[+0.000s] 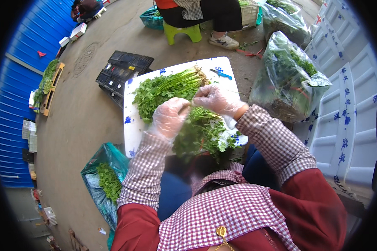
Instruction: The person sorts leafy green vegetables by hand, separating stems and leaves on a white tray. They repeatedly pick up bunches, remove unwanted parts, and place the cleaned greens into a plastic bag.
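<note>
My left hand (171, 117) and my right hand (219, 98), both in clear plastic gloves, meet fingertip to fingertip above a white table (133, 131). They pinch the pale stem end of a leafy herb sprig (188, 138), whose blurred leaves hang below; the exact grip is partly hidden by my fingers. Behind my hands lies a bunch of leafy green herbs (169, 84), its root ends to the right. More loose herb sprigs (218, 135) spread along the near side of the table. A knife with a blue handle (224, 75) rests by the far right corner.
Black plastic crates (124, 69) stand left of the table. A green plastic bag (94, 178) with herbs (108, 182) sits by my left arm. Filled clear bags (288, 81) and white panels (342, 119) line the right. Across the table, a person sits on a green stool (182, 31).
</note>
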`<state>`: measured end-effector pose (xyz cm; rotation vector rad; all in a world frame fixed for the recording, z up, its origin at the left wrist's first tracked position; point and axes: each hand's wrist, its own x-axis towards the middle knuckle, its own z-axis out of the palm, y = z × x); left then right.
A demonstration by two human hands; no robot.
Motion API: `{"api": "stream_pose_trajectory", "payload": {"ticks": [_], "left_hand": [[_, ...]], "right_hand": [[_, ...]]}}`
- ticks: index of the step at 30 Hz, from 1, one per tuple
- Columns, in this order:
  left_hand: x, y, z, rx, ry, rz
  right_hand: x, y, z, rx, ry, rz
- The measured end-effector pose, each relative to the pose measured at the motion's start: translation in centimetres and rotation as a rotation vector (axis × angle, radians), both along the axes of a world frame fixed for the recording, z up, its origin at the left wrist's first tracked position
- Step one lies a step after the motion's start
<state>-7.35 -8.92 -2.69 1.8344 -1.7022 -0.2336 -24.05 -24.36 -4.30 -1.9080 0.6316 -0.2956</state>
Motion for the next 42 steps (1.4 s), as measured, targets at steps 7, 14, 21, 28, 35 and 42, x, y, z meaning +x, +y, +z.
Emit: {"api": "stream_pose_trajectory", "payload": {"ticks": [7, 14, 21, 28, 35, 42], "left_hand": [[0.8, 0.6, 1.1, -0.019, 0.194, 0.022], [5.2, 1.8, 0.3, 0.071, 0.912, 0.096], [5.3, 1.0, 0.4, 0.217, 1.103, 0.056], [5.1, 0.1, -0.8, 0.319, 1.328, 0.098], [5.4, -0.4, 0.0, 0.324, 1.376, 0.081], [5.0, -1.1, 0.0, 0.343, 1.207, 0.034]], "right_hand": [[0.0, 0.7, 0.1, 0.007, -0.201, -0.288], [-5.6, -1.7, 3.7, 0.004, 0.307, 0.235], [-3.7, -0.3, 2.8, -0.286, 0.135, 0.111], [-1.4, -2.8, 3.6, -0.176, -0.706, -0.467], [-2.1, -2.7, 5.5, -0.693, -0.524, -0.509], [-1.8, -3.3, -2.1, -0.285, 0.042, 0.050]]}}
